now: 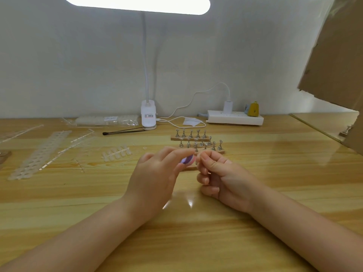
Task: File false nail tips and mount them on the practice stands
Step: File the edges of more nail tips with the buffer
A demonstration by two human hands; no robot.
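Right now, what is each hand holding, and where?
Left hand grips the purple nail file by its near end. Right hand pinches something at its fingertips; too small to tell.

Two hands work over one wooden table. One nail file. Three wooden strips of practice stands (the back strip carries five pegs; the nearer ones overlap, uncountable). One clip lamp, one power strip.

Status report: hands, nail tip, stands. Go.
Left hand grips nail file. Right hand pinches something small at the file, nail tip too blurred to confirm. Stands behind the hands, bare. Nothing in the way.
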